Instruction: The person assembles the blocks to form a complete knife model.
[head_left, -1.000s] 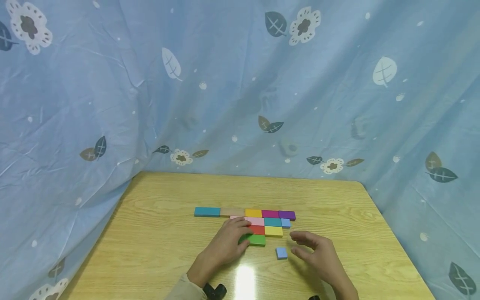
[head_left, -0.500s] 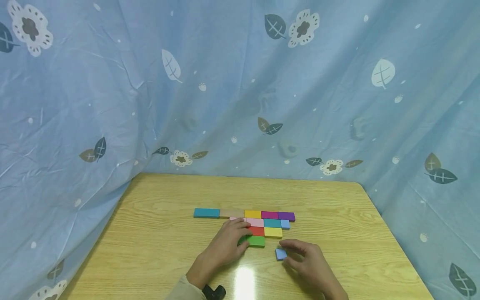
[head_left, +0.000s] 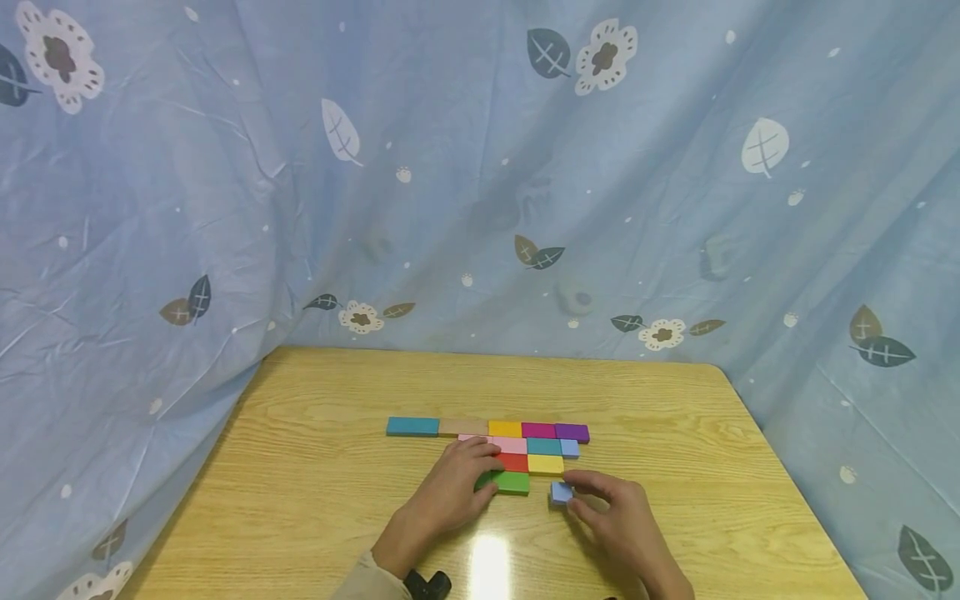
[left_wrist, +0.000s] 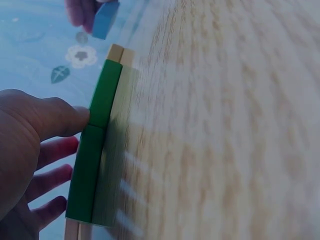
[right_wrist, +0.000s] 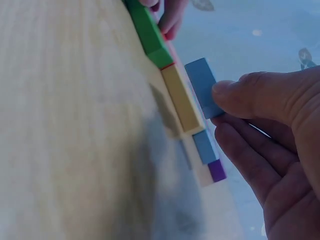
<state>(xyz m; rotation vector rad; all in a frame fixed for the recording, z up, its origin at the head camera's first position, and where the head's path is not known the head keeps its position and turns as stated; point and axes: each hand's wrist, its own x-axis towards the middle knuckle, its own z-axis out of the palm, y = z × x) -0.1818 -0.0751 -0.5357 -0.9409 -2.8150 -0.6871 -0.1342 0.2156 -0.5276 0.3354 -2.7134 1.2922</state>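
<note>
My right hand (head_left: 622, 517) pinches a small light-blue block (head_left: 561, 493) between thumb and fingers. In the right wrist view this blue block (right_wrist: 201, 87) is raised over the table. My left hand (head_left: 453, 483) rests over the left end of flat coloured blocks laid in tight rows, hiding part of them. Its thumb touches a green block (left_wrist: 104, 92) close to the seam with a second green block (left_wrist: 86, 175). Behind the green row lie a red block (head_left: 513, 462) and a yellow block (head_left: 545, 465). Farther back are a pink block (head_left: 510, 445) and a teal block (head_left: 544, 447).
The rearmost row has a long blue block (head_left: 412, 427), a tan block (head_left: 462, 427), an orange block (head_left: 505, 428), a magenta block (head_left: 538, 431) and a purple block (head_left: 572, 432). A patterned blue curtain (head_left: 450, 208) hangs behind the wooden table (head_left: 315, 492).
My right hand has come in from the right, taken hold of the small light-blue block and lifted it slightly toward the rows. My left hand has stayed on the blocks.
</note>
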